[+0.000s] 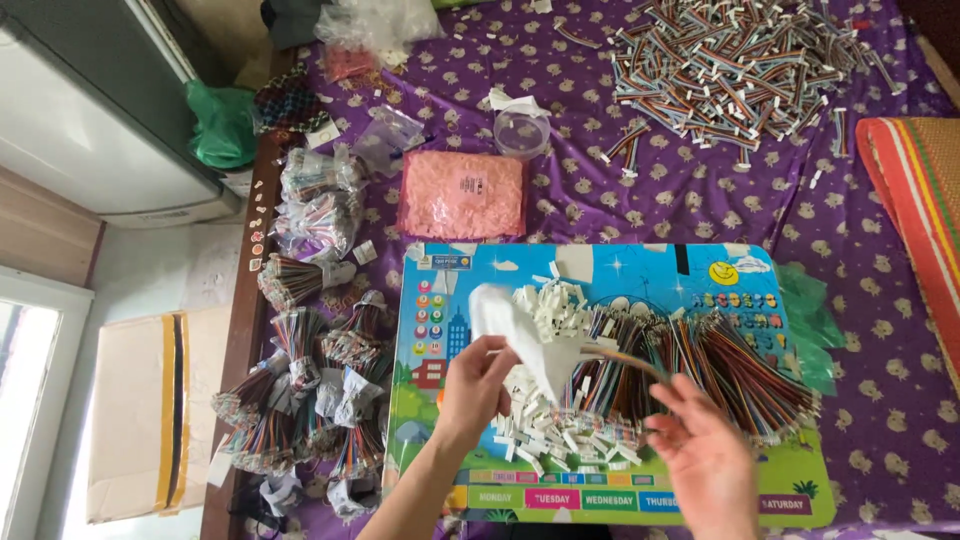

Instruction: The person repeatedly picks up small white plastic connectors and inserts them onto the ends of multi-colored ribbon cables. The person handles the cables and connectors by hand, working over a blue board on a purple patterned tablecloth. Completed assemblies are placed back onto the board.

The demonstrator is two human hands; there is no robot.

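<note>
My left hand [472,388] pinches a white plastic bag [512,330] and holds it over a heap of small white connector housings [558,428] on a colourful children's board [620,270]. My right hand [706,462] holds a thin multicoloured ribbon cable [632,360] between its fingers, next to the bag. A thick row of multicoloured ribbon cables [720,370] lies across the right half of the board, behind my right hand.
A pink bag of small parts [462,195] and a clear round tub [521,132] sit beyond the board. A large loose pile of ribbon cables [740,65] lies far right on the purple cloth [690,190]. Bundled cables [300,390] stack at the left edge. A striped mat [920,190] borders the right.
</note>
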